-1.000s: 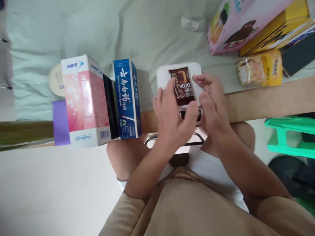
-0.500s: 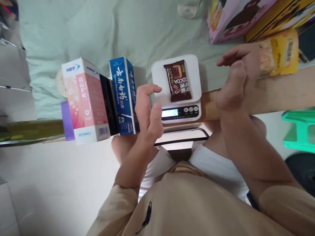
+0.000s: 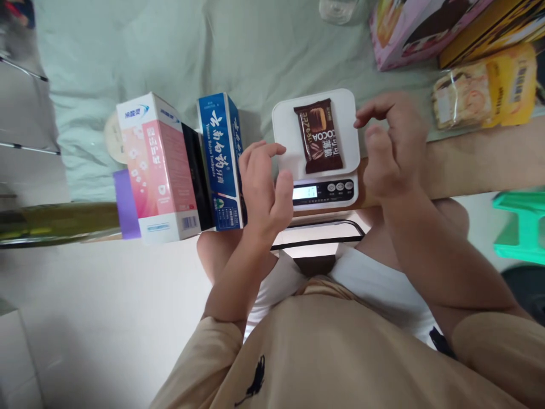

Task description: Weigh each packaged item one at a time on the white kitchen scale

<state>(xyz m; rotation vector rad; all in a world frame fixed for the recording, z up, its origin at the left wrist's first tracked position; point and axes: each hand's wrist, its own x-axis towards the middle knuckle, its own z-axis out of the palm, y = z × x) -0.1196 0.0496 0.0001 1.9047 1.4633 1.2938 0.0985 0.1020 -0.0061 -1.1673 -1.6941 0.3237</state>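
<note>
A brown packet of cocoa biscuits (image 3: 319,136) lies slightly tilted on the white plate of a kitchen scale (image 3: 351,128), whose small display is lit. My left hand (image 3: 266,187) is at the scale's left edge, thumb and forefinger apart, with nothing between them. Just left of it stands a blue toothpaste box (image 3: 217,162). On the other side, my right hand (image 3: 394,145) hovers beside the scale's right edge, its thumb and fingers apart and empty. Neither hand touches the packet.
Left of the toothpaste stand a black box (image 3: 193,173) and a pink-and-white box (image 3: 159,170). A yellow snack bag (image 3: 485,91), a pink box (image 3: 421,28) and a yellow box (image 3: 494,37) are at the right. A green stool (image 3: 519,224) stands beyond the table edge.
My right hand has moved left, from near the snack bag to the scale's right edge. The packet still lies on the scale; the whole view has shifted slightly.
</note>
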